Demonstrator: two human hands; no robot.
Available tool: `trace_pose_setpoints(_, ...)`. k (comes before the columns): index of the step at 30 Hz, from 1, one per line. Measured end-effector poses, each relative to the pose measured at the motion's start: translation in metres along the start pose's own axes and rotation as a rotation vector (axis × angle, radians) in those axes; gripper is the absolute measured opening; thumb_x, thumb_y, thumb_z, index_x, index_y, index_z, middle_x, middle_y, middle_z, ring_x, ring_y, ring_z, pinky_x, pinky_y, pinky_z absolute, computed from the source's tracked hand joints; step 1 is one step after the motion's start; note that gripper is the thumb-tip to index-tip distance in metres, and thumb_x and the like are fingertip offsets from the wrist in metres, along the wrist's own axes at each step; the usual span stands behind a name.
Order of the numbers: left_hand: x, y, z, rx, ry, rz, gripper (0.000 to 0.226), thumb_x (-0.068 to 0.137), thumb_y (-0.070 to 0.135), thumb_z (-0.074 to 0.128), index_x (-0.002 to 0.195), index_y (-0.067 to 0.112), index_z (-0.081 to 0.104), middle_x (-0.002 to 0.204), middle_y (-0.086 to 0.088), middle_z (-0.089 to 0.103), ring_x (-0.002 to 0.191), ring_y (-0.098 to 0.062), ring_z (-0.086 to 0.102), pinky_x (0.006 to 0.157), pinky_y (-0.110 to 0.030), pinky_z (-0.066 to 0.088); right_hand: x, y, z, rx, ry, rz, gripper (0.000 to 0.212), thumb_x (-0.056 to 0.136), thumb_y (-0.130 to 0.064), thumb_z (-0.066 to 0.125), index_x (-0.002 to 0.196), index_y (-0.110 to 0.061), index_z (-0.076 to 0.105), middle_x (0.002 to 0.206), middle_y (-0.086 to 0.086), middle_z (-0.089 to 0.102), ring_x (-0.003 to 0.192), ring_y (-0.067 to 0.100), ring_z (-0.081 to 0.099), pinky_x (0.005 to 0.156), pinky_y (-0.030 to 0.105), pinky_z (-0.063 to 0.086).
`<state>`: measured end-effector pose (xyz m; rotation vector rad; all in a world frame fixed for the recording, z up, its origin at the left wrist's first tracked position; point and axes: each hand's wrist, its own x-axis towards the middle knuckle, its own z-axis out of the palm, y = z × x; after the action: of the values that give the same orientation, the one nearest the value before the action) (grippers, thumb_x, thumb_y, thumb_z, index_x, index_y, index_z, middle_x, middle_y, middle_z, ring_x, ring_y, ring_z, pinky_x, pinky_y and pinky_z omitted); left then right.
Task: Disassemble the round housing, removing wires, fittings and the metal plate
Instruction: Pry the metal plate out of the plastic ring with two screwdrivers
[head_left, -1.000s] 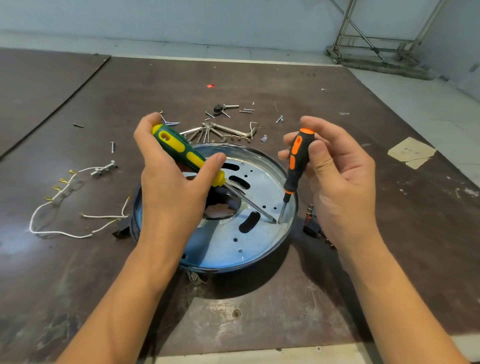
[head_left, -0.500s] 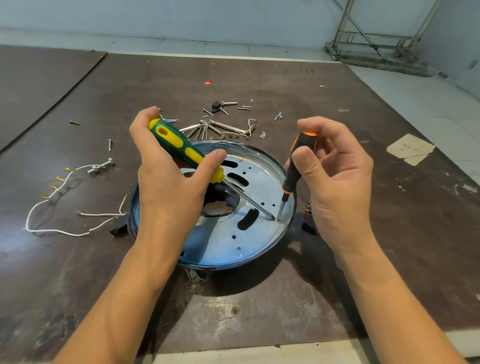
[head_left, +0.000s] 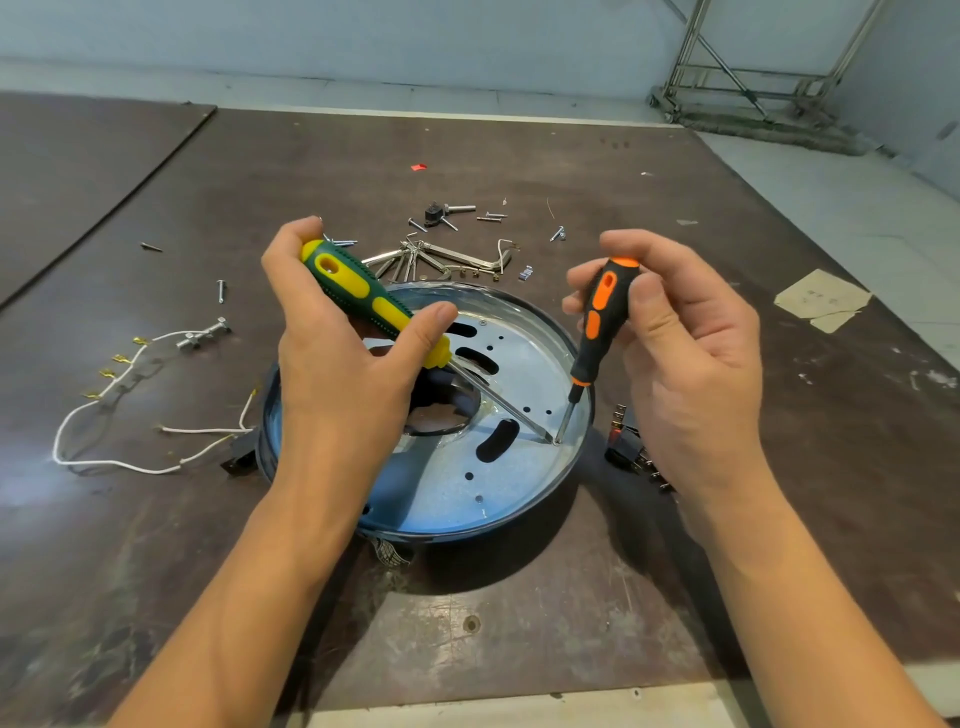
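The round housing (head_left: 524, 512) lies open side up on the dark table, with a slotted metal plate (head_left: 514, 467) inside it. My left hand (head_left: 337, 374) grips a green and yellow screwdriver (head_left: 363, 299), whose long shaft slants down to the plate's right side. My right hand (head_left: 685, 358) pinches a small black and orange screwdriver (head_left: 595, 322), held nearly upright. Both tips meet at one spot (head_left: 556, 441) near the rim. My left hand hides the left part of the housing.
White wires with brass terminals (head_left: 119, 415) lie left of the housing. Loose screws and metal strips (head_left: 441, 257) are scattered behind it. Black fittings (head_left: 628, 449) sit to its right, a paper scrap (head_left: 821, 301) further right. The table's front edge runs near my forearms.
My right hand's fingers have shifted on the orange handle, turning it slightly. Both tips stay at the same spot on the plate. The left hand has barely moved.
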<state>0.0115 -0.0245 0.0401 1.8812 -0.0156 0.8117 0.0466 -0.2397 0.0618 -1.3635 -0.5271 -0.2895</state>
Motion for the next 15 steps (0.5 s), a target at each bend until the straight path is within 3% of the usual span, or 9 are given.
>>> trace_pose_setpoints(4,0.0003,0.0014,0.0001,0.008,-0.002,0.007,0.081,0.082,0.028,0.084,0.140,0.016,0.030,0.079,0.051,0.046,0.079,0.014,0.057,0.071,-0.001,0.038,-0.0016,-0.0019,0.0085,0.036,0.038,0.011,0.028,0.098,-0.029,0.060,0.118,-0.009,0.064,0.100,0.004,0.067,0.093,0.025,0.060,0.085,0.037,0.052)
trace_pose_setpoints(6,0.0000,0.0017,0.0004,0.010,0.002,0.010,0.080,0.082,0.028,0.084,0.140,0.016,0.030,0.079,0.051,0.046,0.079,0.015,0.056,0.070,0.000,0.037,-0.0005,-0.0023,0.0087,-0.028,0.044,-0.039,0.026,0.095,-0.024,0.065,0.117,-0.010,0.064,0.096,0.002,0.063,0.087,0.021,0.057,0.078,0.032,0.051)
trace_pose_setpoints(9,-0.0001,0.0027,0.0006,0.014,0.008,0.004,0.080,0.082,0.029,0.084,0.140,0.017,0.030,0.079,0.050,0.047,0.079,0.014,0.057,0.070,-0.002,0.039,0.0006,-0.0003,0.0022,-0.021,0.009,-0.031,0.021,0.104,-0.009,0.053,0.121,-0.008,0.064,0.100,0.008,0.071,0.090,0.024,0.067,0.083,0.033,0.055)
trace_pose_setpoints(12,-0.0002,0.0047,0.0013,0.013,0.011,-0.014,0.080,0.082,0.028,0.084,0.140,0.017,0.030,0.078,0.048,0.049,0.078,0.012,0.059,0.069,-0.002,0.040,-0.0003,0.0006,0.0033,0.033,0.051,0.025,0.023,0.106,-0.017,0.048,0.120,-0.011,0.065,0.102,0.010,0.071,0.094,0.028,0.066,0.083,0.035,0.053)
trace_pose_setpoints(15,-0.0006,0.0074,0.0017,0.002,0.023,-0.023,0.079,0.082,0.025,0.084,0.140,0.014,0.031,0.080,0.024,0.054,0.079,0.016,0.058,0.070,0.000,0.039,-0.0001,-0.0010,0.0069,-0.029,0.064,-0.001,0.030,0.094,-0.030,0.066,0.117,-0.012,0.064,0.099,0.007,0.062,0.090,0.028,0.055,0.082,0.041,0.051)
